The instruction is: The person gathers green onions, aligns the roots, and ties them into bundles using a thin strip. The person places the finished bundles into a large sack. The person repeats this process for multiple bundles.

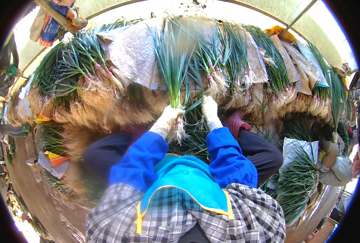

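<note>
My left hand, in a white glove, grips a bunch of green onions just above the roots. The long green leaves point away from me over the pile, and pale roots hang below my fist. A little to the right, my right hand, also gloved, has its fingers closed on a loose green leaf that runs across from the bunch. What else lies inside those fingers is hidden.
Rooted green onions are heaped ahead on both sides, partly under woven plastic sheets. Cut leaves lie between my knees. At right, another person sits beside a leaf heap. A pole crosses at upper left.
</note>
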`<act>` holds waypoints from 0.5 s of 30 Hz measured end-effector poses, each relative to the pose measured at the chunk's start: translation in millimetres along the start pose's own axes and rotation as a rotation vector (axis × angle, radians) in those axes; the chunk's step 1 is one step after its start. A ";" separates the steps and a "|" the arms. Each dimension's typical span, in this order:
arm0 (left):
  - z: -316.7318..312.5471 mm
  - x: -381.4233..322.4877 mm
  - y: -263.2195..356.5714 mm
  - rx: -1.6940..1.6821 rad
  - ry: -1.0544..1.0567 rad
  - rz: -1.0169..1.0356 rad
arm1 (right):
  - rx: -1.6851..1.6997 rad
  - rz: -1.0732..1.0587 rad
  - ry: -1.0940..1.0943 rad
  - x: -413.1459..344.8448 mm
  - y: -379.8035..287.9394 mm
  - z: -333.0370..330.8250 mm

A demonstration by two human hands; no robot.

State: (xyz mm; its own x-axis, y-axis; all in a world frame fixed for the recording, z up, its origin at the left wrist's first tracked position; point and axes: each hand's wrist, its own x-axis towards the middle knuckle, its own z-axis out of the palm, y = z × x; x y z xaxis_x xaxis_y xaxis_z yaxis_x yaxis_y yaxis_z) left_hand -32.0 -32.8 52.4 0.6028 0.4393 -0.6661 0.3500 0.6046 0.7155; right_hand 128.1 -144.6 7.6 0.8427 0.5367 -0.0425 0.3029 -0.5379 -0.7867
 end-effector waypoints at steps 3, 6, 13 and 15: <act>-2.4 -18.9 -2.1 -0.194 0.020 -0.184 | -0.096 -0.246 0.014 -2.8 -5.9 -21.3; 7.4 -41.9 -15.4 -0.143 -0.183 0.073 | -0.021 -0.129 -0.615 -24.3 -3.3 -23.2; 27.4 -33.7 -44.7 0.095 -0.046 -0.069 | -0.076 0.098 -0.671 -49.1 2.1 -2.4; 27.2 -29.9 -43.2 0.145 0.001 -0.122 | -0.323 -0.278 -0.476 -51.9 -1.1 -2.5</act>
State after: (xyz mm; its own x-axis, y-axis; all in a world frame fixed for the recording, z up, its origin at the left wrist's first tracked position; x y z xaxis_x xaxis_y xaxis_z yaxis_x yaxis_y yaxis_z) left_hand -45.6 -90.0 47.1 0.5489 0.3697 -0.7497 0.5199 0.5513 0.6525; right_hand 85.1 -173.5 12.2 0.4462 0.8743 -0.1908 0.6633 -0.4662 -0.5854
